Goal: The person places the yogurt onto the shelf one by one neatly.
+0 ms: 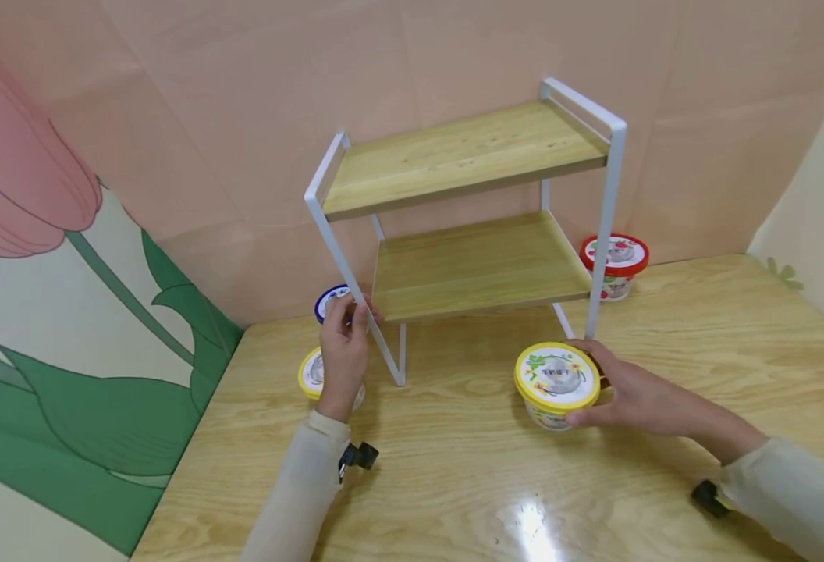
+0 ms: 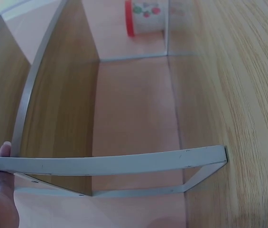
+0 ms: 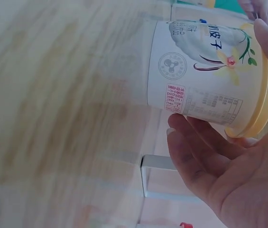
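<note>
A two-tier shelf with wooden boards [image 1: 482, 265] and a white metal frame stands on the table. My left hand [image 1: 344, 351] grips its front left upright [image 2: 115, 165], with the fingers curled round the bar at about the lower board's height. On the right, in front of the shelf, my right hand [image 1: 644, 394] holds a yellow-lidded tub [image 1: 555, 378] by its side. The right wrist view shows the thumb and fingers on opposite sides of this white tub [image 3: 205, 71], which has a flower printed on it. Whether its base touches the table I cannot tell.
A second yellow-lidded tub [image 1: 310, 373] sits at the left, partly behind my left forearm. Beyond it is a blue-lidded tub [image 1: 328, 298], mostly hidden by the hand. A red-lidded tub [image 1: 616, 265] stands behind the shelf's right side, near the wall covering [image 1: 243, 117].
</note>
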{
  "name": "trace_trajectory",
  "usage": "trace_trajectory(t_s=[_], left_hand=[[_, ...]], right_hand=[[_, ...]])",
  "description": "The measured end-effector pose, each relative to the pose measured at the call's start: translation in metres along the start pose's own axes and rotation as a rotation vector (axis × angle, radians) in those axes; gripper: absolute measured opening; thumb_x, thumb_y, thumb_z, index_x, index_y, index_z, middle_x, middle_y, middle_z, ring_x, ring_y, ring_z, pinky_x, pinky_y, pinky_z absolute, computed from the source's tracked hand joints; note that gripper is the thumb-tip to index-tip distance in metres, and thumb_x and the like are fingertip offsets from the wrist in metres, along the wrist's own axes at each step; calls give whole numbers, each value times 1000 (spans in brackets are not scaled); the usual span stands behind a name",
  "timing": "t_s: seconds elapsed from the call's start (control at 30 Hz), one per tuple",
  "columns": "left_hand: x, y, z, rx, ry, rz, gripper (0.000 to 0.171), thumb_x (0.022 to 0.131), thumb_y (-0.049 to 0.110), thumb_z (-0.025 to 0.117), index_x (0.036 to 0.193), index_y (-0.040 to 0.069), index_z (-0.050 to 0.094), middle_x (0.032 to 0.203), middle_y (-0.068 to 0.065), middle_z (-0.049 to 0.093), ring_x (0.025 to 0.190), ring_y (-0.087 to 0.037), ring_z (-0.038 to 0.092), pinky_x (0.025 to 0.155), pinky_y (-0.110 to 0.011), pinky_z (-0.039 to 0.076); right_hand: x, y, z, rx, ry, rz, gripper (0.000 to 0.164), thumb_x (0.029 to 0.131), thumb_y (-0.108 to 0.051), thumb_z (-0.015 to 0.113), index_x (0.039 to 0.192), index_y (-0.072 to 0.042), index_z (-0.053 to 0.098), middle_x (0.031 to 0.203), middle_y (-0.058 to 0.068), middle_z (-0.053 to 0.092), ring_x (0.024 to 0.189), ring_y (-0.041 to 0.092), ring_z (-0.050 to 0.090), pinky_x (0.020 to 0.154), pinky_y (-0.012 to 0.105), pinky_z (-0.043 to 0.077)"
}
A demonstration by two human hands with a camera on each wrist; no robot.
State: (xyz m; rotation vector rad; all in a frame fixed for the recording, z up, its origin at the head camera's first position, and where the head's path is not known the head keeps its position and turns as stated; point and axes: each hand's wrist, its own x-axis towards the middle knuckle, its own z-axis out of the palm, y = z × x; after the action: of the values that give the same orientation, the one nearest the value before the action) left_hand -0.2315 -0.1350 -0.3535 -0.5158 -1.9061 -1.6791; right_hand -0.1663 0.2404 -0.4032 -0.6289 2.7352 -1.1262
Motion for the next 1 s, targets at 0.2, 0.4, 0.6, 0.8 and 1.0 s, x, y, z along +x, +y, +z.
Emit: trace_trajectory(t_s=[0.2,0.4,0.6,0.8,1.0], left_hand=[[0,-7,0,8,12,3,22,102,-1,48,109,-20,56,104,-38,52,82,-42,62,78,-19,60],[1,-16,-1,-11,13,39,22,102,2,50,108,-18,58,103,-34,52,81,-20,64,78,-32,63],[1,-17,-2,-21,6,43,24,102,5,51,107,-17,58,102,-33,51,82,-14,63,78,-26,62],[0,-16,-3,-12,26,45,22,102,2,51,106,-18,58,101,-32,52,81,-18,64,77,-23,62],[2,-18,-2,41,17,59,25,102,7,51,106,-16,60,98,-28,55,80,-29,65,77,-36,63]], right_hand=[[3,1,2,-7,0,-4,103,75,-45,86,150,-8,25,134,15,58,122,32,54,96,39,52],[6,3,5,26,-8,-12,103,76,-42,86,151,-9,23,132,14,58,118,26,55,88,22,51],[8,5,12,144,-28,-35,111,78,-32,86,156,-10,10,141,19,47,124,29,48,88,20,50],[10,5,16,216,-36,-39,106,81,-26,84,157,-12,11,143,18,44,122,8,47,89,20,48],[9,7,17,222,-27,-31,101,81,-26,83,156,-15,17,144,17,45,116,-6,43,90,27,49]])
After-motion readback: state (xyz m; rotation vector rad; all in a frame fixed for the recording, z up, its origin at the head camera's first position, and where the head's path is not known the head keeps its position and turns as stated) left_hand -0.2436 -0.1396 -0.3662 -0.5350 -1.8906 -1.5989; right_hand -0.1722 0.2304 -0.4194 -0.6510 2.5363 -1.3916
